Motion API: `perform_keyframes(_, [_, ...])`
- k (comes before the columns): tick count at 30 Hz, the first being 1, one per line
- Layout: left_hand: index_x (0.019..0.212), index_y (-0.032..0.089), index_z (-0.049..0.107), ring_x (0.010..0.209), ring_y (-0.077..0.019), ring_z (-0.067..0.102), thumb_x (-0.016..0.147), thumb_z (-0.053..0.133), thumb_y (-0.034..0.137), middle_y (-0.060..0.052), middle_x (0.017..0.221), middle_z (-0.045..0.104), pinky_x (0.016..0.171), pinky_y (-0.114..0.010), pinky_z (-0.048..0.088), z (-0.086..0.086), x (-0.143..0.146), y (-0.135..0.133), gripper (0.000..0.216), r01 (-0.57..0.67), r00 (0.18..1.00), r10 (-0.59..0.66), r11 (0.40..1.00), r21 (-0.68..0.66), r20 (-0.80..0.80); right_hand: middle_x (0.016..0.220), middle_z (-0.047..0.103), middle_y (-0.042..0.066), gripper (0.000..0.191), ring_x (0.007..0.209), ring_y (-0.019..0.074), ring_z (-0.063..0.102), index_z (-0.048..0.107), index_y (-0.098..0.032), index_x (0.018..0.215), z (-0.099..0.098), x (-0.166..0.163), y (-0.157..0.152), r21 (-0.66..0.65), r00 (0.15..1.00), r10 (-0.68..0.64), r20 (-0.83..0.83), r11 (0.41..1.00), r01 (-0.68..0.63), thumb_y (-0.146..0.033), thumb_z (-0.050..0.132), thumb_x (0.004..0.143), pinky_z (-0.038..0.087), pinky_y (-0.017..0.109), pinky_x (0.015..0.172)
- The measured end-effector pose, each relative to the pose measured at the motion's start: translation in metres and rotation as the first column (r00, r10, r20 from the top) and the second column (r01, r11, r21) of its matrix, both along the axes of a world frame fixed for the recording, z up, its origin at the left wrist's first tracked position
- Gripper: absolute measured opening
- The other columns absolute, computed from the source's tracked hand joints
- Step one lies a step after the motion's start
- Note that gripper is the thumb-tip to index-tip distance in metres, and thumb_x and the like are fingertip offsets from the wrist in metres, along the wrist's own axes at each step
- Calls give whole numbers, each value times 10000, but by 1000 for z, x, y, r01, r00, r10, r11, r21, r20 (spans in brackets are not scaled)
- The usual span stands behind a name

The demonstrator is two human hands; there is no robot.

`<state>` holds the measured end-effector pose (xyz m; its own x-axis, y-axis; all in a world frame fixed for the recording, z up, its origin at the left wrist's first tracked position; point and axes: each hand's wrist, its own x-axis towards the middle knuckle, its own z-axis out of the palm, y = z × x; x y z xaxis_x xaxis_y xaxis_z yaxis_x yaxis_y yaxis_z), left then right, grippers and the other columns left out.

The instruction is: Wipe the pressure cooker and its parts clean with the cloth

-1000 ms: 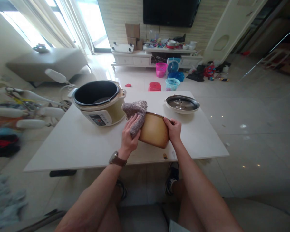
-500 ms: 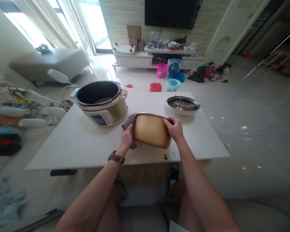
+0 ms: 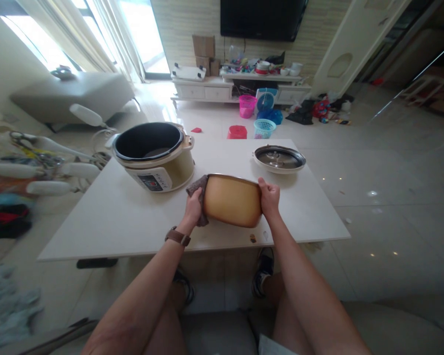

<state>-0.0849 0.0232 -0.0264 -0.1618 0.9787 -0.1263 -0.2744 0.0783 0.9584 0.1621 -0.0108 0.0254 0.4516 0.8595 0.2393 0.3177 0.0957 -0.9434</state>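
A golden-brown inner pot (image 3: 232, 201) is tipped on its side over the near part of the white table, its outer wall toward me. My left hand (image 3: 193, 207) is closed on a brown-grey cloth (image 3: 202, 198) pressed against the pot's left side. Around the pot's right edge, my right hand (image 3: 269, 198) is closed, thumb pointing up. The rice cooker body (image 3: 159, 165) stands lidless at the left, its dark inside showing. A round lid (image 3: 279, 159) lies upside down at the right. The pot's inside is hidden from me.
The white table (image 3: 133, 227) has two small stickers by its near edge. Past its far edge are a red stool (image 3: 237, 131), a light-blue basket (image 3: 264, 128) and a pink basket (image 3: 247, 106). A white clothes rack (image 3: 77, 170) stands to the left.
My right hand has shifted from fingers over the pot's upper right rim to a grip on its right side with the thumb up. The left hand and cloth stay about the same.
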Motion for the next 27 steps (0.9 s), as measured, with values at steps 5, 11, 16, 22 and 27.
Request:
perform_keyframes(5, [1129,160,805,1275,-376,713,877,703,518,-136,1247,813,1180,-557,514,4,5,-8,449,-45,998,45,999,5,-43,582,185,-53,768,601,111,178,201,-282,557,-6,5,2,8,1000,1,6,1000,-1,-922,536,814,174,311,557])
perform_keyframes(11, [1487,216,691,1543,-336,512,991,651,486,-114,1598,623,1333,-517,331,28,1,-35,566,185,886,69,854,487,-459,579,196,-50,741,601,116,195,216,-281,558,-7,2,7,-21,1000,3,19,1000,-3,-897,526,830,197,306,546])
perform_keyframes(16, [1602,240,578,1591,-329,444,1037,574,435,-116,1696,511,1335,-552,312,43,-2,-42,597,369,738,147,729,577,-658,568,199,-54,712,588,120,208,207,-296,575,-13,0,8,-54,990,-118,-75,992,114,-887,503,842,199,313,535])
perform_keyframes(22, [1506,218,670,1559,-325,497,995,653,518,-130,1613,605,1338,-490,327,28,5,-34,593,188,910,41,847,497,-414,561,212,-59,683,581,129,239,234,-300,602,-19,2,9,-55,977,-169,-128,985,164,-872,482,881,209,314,525])
perform_keyframes(27, [1218,184,796,1375,-358,660,888,737,550,-122,1326,784,1239,-503,469,12,4,-15,496,-19,990,44,984,179,-133,566,205,-58,687,575,128,240,231,-303,604,-17,3,8,-54,982,-171,-79,984,167,-887,456,886,212,320,523])
